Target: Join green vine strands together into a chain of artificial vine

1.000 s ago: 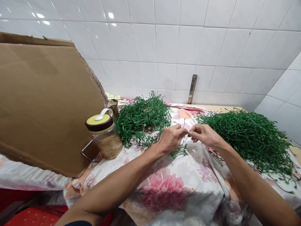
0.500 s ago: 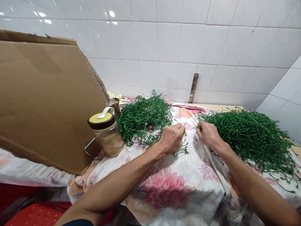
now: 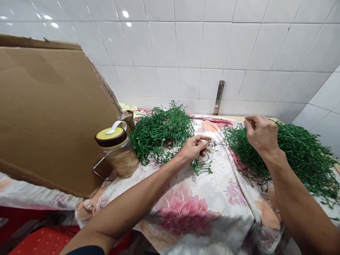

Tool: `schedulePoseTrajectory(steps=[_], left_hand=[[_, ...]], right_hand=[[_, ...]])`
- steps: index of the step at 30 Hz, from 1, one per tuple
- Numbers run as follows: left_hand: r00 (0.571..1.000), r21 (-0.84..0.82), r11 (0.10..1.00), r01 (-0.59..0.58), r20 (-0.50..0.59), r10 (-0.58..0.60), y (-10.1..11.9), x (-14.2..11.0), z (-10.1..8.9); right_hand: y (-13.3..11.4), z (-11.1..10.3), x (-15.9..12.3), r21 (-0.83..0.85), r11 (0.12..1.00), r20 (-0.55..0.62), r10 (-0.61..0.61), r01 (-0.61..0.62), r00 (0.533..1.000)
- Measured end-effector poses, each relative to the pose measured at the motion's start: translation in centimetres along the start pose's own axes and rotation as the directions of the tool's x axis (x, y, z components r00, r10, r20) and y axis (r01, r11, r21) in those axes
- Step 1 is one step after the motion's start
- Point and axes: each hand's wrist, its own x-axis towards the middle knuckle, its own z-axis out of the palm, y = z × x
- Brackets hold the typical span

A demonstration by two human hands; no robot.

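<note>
Nearest, a flower-printed cloth (image 3: 186,207) drapes the worktop (image 3: 233,118); on it, just below the left hand (image 3: 195,147), lies a small cluster of wiry green stems (image 3: 203,167). That hand is loosely curled, thumb and forefinger close, stem tips beside them; whether it grips any cannot be told. Left of it stands a yellow-lidded jar (image 3: 122,159). The right hand (image 3: 261,134) is raised over a large stem heap (image 3: 300,152), fingers curled, any hold unclear; a light fingertip pinch, one stem at a time, should limit snagging. Beyond the left hand, leftward, sits a second heap (image 3: 162,129), before a white-tiled wall (image 3: 188,46).
</note>
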Motion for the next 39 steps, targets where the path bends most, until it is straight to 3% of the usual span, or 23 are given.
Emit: schedulePoseTrajectory(steps=[4,6,8,10,12,15,22,26,32,35,39], left_hand=[[1.000,-0.041,0.999,0.004,0.029,-0.003,0.0,0.0,0.0],[0.999,-0.069,0.998,0.011,0.042,-0.008,-0.1,0.0,0.0],[0.999,-0.100,0.995,0.016,0.050,-0.011,-0.1,0.0,0.0],[0.998,-0.134,0.991,0.018,0.058,-0.010,-0.2,0.0,0.1],[0.997,-0.171,0.985,0.023,0.071,-0.011,-0.1,0.0,0.1],[0.995,-0.204,0.978,0.036,0.095,-0.017,0.1,-0.2,0.2],[0.996,-0.135,0.991,-0.023,0.087,0.035,0.3,-0.5,0.3],[0.982,0.060,0.981,-0.184,0.051,0.182,0.1,-0.3,0.3],[0.922,0.392,0.840,-0.376,0.064,0.383,0.1,-0.6,0.2],[0.921,0.441,0.817,-0.372,0.064,0.385,0.0,-0.6,0.1],[0.948,0.313,0.895,-0.318,0.095,0.304,-0.3,-0.4,0.1]], right_hand=[[-0.2,-0.3,-0.1,-0.036,0.998,-0.026,-0.059,0.058,0.998],[-2.0,-0.6,-0.9,0.085,0.995,-0.019,-0.053,0.054,0.998],[-4.1,-0.6,-2.1,0.269,0.963,0.096,-0.055,0.027,0.994],[-5.8,-0.1,-3.2,0.427,0.900,0.303,-0.048,-0.090,0.952],[-6.7,0.7,-4.1,0.530,0.817,0.486,-0.075,-0.226,0.871],[-6.8,1.8,-4.7,0.607,0.715,0.600,-0.126,-0.347,0.790],[-6.4,1.7,-4.1,0.625,0.655,0.628,-0.100,-0.425,0.771],[-6.5,1.6,-4.2,0.628,0.621,0.653,-0.093,-0.469,0.752],[-6.1,1.6,-4.1,0.639,0.528,0.706,-0.115,-0.559,0.699],[-5.8,1.8,-4.2,0.641,0.518,0.708,-0.115,-0.566,0.697],[-5.5,2.2,-4.3,0.655,0.499,0.705,-0.134,-0.567,0.696]])
